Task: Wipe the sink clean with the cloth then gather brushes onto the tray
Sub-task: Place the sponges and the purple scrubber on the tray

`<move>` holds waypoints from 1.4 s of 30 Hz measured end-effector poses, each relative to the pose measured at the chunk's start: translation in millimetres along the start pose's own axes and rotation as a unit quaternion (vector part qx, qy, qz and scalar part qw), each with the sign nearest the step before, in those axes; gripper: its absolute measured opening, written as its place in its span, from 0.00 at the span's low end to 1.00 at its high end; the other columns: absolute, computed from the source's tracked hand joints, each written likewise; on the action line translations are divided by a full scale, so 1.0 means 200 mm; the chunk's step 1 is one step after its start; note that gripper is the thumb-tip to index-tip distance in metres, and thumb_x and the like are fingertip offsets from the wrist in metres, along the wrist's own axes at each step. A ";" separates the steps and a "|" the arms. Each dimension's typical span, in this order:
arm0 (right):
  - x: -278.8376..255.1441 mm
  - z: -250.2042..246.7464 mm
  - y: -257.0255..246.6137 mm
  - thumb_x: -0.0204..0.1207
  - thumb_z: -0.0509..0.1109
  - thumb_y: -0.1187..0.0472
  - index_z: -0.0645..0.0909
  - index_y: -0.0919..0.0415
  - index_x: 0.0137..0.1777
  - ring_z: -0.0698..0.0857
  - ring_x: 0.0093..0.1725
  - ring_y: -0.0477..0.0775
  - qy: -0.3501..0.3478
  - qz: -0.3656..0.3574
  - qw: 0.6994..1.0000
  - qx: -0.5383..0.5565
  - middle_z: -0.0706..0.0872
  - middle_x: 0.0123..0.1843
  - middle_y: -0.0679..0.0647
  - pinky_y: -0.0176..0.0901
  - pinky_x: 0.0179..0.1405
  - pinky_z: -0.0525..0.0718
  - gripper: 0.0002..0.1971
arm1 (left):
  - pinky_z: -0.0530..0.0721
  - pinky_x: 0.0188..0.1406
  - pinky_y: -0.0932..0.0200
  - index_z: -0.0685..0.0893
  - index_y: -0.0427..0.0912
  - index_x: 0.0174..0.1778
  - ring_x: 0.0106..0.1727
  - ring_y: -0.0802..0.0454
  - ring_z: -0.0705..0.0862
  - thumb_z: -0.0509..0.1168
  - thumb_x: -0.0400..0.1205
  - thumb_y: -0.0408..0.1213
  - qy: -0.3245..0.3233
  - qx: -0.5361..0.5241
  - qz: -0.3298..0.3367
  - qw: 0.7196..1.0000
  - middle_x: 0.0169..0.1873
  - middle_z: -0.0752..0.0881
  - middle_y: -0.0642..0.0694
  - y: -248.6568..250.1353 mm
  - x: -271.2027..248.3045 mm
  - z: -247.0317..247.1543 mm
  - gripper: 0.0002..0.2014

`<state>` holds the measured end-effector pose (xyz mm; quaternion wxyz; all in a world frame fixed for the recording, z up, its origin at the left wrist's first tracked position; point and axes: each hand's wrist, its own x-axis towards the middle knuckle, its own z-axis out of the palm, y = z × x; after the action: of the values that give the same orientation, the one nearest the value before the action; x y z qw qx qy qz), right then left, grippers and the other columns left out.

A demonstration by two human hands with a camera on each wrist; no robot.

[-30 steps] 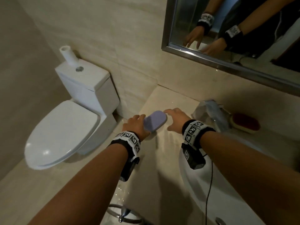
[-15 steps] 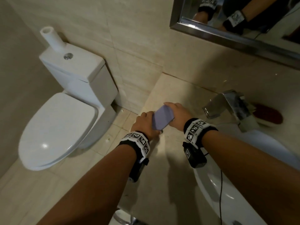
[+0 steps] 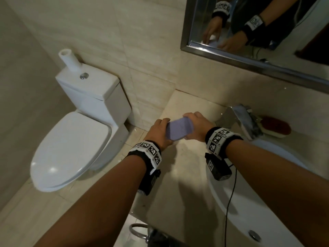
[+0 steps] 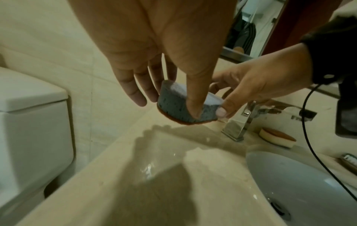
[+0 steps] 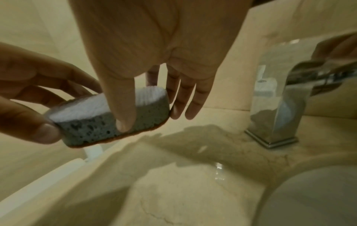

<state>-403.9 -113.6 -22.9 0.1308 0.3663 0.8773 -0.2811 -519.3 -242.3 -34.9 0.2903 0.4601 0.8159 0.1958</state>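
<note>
White ceramic toilet [image 3: 71, 143], lid down, stands at 9 o'clock in the head view, with a white cylindrical roll [image 3: 69, 59] on its cistern. A steel-framed wall mirror [image 3: 267, 65] occupies 1 o'clock. The beige marble-patterned counter [image 3: 187, 184] runs from centre to 6 o'clock. The white oval ceramic sink [image 3: 267, 202] is set into it at 4 o'clock, drain visible near the lower edge. A square chrome faucet [image 3: 242, 120] stands at 3 o'clock behind the sink. Just beyond the faucet lies an oval cream sponge with a dark red top [image 3: 275, 129], resting on the counter.

At centre, an oval grey-blue sponge block with a pale lilac top face and thin brown underside [image 3: 179, 128] is held in the air above the counter, clear of its surface, left of the faucet. The left hand [image 3: 159, 132] pinches its near-left end between thumb and fingers, as the left wrist view shows. The right hand [image 3: 197, 126] pinches the opposite end, thumb on the porous side wall, fingers behind. A black cable [image 3: 229, 202] hangs from the right wrist across the sink.
</note>
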 end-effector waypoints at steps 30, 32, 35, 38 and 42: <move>-1.46 -0.34 1.18 0.67 0.78 0.53 0.63 0.51 0.78 0.74 0.69 0.62 0.115 0.125 0.981 0.088 0.70 0.70 0.60 0.46 0.70 0.71 0.41 | 0.79 0.58 0.52 0.75 0.43 0.66 0.60 0.43 0.80 0.78 0.68 0.39 -0.072 0.092 0.205 0.972 0.60 0.79 0.42 1.43 -0.41 0.73 0.31; -1.56 -0.32 1.33 0.66 0.79 0.52 0.64 0.50 0.77 0.74 0.68 0.61 0.119 0.139 0.979 0.089 0.71 0.69 0.60 0.44 0.66 0.71 0.41 | 0.78 0.58 0.53 0.75 0.44 0.66 0.60 0.44 0.80 0.77 0.68 0.39 -0.087 0.088 0.211 0.970 0.60 0.78 0.43 1.55 -0.45 0.88 0.30; -1.68 -0.32 1.52 0.63 0.80 0.50 0.63 0.50 0.78 0.73 0.70 0.60 0.115 0.162 0.975 0.094 0.71 0.73 0.59 0.48 0.69 0.73 0.43 | 0.75 0.60 0.56 0.74 0.42 0.69 0.63 0.43 0.77 0.77 0.69 0.40 -0.104 0.085 0.222 0.966 0.63 0.76 0.41 1.70 -0.48 1.05 0.33; -1.77 -0.33 1.66 0.63 0.80 0.50 0.63 0.51 0.78 0.72 0.72 0.58 0.119 0.178 0.971 0.103 0.71 0.75 0.56 0.49 0.72 0.71 0.44 | 0.71 0.66 0.59 0.69 0.40 0.75 0.69 0.44 0.74 0.76 0.71 0.40 -0.124 0.081 0.227 0.962 0.68 0.73 0.40 1.83 -0.47 1.17 0.37; -1.82 -0.35 1.82 0.65 0.79 0.51 0.64 0.52 0.78 0.73 0.73 0.57 0.135 0.208 0.964 0.099 0.72 0.76 0.55 0.48 0.72 0.71 0.42 | 0.69 0.68 0.59 0.69 0.38 0.75 0.69 0.43 0.74 0.75 0.73 0.38 -0.143 0.074 0.247 0.956 0.68 0.74 0.38 1.98 -0.42 1.27 0.35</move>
<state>108.4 -70.2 48.1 0.0293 0.5862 0.7592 -0.2814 -66.5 -104.0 30.6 0.3121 0.6905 0.6389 0.1328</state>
